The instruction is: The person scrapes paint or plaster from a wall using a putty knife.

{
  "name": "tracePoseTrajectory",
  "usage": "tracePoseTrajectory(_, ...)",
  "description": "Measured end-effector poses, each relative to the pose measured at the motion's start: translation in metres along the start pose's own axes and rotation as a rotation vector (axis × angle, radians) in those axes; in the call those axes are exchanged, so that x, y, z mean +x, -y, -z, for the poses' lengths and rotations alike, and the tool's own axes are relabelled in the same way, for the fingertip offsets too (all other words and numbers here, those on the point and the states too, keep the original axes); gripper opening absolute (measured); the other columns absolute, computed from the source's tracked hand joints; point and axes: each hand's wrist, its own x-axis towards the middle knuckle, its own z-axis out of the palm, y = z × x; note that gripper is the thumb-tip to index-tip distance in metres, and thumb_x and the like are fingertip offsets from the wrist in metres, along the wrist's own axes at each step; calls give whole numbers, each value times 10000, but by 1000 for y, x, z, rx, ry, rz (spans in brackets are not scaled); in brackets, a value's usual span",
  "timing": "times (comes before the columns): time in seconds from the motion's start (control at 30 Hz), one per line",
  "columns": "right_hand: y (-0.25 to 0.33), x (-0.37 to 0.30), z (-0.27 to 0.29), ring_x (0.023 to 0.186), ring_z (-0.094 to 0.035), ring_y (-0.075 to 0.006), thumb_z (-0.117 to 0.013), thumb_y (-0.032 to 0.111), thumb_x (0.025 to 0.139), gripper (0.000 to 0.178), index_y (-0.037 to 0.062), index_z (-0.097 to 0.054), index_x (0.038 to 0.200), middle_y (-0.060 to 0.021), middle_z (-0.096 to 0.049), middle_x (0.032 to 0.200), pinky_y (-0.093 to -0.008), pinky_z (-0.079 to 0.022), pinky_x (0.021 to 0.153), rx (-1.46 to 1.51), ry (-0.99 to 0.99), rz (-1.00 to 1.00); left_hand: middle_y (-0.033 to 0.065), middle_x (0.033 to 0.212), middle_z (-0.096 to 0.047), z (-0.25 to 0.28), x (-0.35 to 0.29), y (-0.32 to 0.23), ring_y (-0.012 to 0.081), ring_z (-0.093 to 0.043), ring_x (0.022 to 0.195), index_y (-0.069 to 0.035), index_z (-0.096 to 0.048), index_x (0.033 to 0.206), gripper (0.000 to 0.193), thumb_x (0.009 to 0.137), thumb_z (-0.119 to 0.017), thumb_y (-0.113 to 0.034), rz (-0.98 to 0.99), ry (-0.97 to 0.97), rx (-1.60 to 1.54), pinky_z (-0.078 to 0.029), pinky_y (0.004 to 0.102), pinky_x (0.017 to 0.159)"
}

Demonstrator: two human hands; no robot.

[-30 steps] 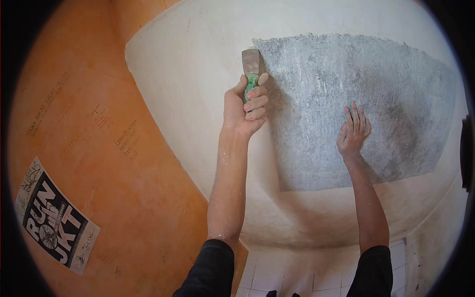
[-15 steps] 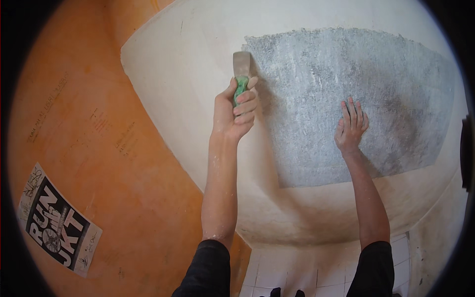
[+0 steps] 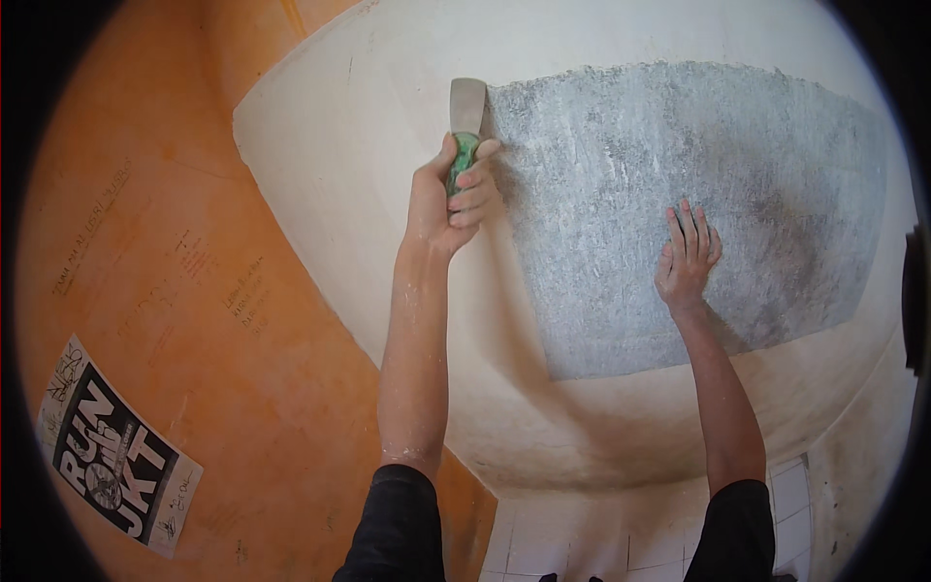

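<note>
My left hand [image 3: 454,199] is closed round the green handle of a putty knife [image 3: 467,107]. Its wide metal blade points up and lies at the upper left corner of a rough grey patch [image 3: 611,242] on a white wall [image 3: 369,165]; whether the edge touches the wall I cannot tell. Over the right half of that patch is my right hand [image 3: 689,257], fingers stretched upward and a little apart, holding nothing. It appears to rest flat against the grey surface. White specks dot my left forearm.
An orange wall [image 3: 262,407] with handwriting meets the white wall along a slanting edge at left. A black-and-white poster [image 3: 121,456] hangs low on it. White tiles [image 3: 650,548] show at the bottom, and a dark object [image 3: 913,301] stands at the far right rim.
My left hand has moved up and slightly left with the putty knife. My right hand stays at nearly the same place on the grey patch. The view has shifted slightly.
</note>
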Motion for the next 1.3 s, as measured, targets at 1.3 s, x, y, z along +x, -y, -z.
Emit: tracePoseTrajectory(1.3,-1,0,1,1358,-384,-270,-363,209,999,417,100,-527,1366,-73,-480,1447,-481,-214,1106,-6,-10,4,-31,657,-386,40,-19,-10,32,-294,407,34,-501,1228,457,1045,-364,-362,208,98,6,-200,169,282)
